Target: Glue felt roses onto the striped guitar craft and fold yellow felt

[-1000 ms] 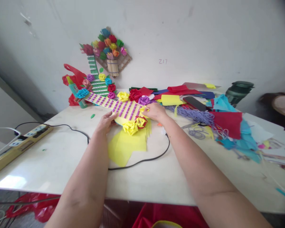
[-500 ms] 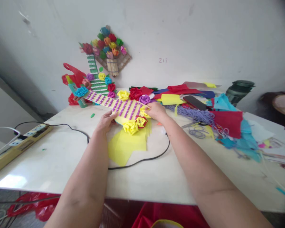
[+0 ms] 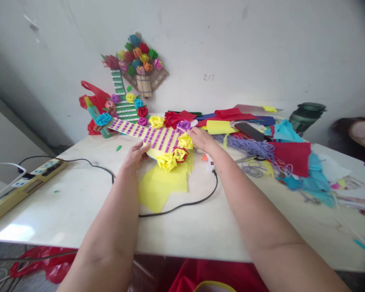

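A boot-shaped cream craft panel (image 3: 156, 138) with rows of purple strips is tilted up over the table. Crumpled-paper flowers edge it: blue at the far left tip, then yellow (image 3: 166, 162), red and purple (image 3: 185, 126) toward the right. My left hand (image 3: 136, 155) grips its lower edge, thumb on the front. Over at the right end, my right hand (image 3: 200, 138) has its fingers pinched at a thin pale stick (image 3: 181, 130) beside the purple and yellow flowers. Yellow paper (image 3: 162, 186) lies beneath the panel.
A white switch piece (image 3: 211, 164) on a black cord lies by my right forearm. Purple yarn (image 3: 246, 145), coloured paper and a dark bottle (image 3: 308, 117) are to the right. A power strip (image 3: 27, 184) sits left; a green flowered panel (image 3: 126, 107) leans on the wall.
My right hand has shifted slightly up and left along the flowers, baring the yellow flower and the white switch piece. The left hand keeps its hold; the panel has barely moved.
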`<state>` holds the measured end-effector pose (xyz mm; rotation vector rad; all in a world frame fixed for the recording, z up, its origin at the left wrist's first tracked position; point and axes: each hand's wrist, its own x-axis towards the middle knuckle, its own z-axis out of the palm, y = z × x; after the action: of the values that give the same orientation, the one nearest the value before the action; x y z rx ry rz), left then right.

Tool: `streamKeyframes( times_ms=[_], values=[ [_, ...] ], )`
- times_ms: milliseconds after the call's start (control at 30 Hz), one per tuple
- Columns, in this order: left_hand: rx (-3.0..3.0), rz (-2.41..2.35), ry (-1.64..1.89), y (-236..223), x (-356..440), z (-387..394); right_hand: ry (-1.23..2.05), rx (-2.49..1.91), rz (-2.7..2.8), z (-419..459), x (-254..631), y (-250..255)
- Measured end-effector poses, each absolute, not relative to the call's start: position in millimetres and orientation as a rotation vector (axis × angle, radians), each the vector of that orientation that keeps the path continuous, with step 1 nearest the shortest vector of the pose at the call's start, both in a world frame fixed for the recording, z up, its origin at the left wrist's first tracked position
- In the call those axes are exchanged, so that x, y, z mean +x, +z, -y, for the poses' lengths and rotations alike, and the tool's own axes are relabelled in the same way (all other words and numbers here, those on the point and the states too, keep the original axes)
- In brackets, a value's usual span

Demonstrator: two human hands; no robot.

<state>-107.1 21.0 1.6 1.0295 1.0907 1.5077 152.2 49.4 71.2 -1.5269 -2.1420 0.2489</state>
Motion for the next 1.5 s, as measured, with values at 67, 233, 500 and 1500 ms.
streamKeyframes(
  times_ms=[67,233,500,1500],
  values=[
    [1.010,-1.098,1.512,2.0,-106.7,-21.3,0.278,-1.514,2.111,-49.7,155.7,74.9],
    [0.979,-1.128,1.519,0.6,-107.4,-23.4,0.320,-1.464,2.055,-52.4,166.1,80.1],
    [0.979,-1.208,1.494,-1.0,-106.9,-24.4,0.372,-1.396,2.077,-59.8,181.8,77.5],
    [2.403,-1.711,1.091,11.5,-108.3,-36.5,0.453,-1.417,2.065,-57.5,177.8,74.7]
  ],
)
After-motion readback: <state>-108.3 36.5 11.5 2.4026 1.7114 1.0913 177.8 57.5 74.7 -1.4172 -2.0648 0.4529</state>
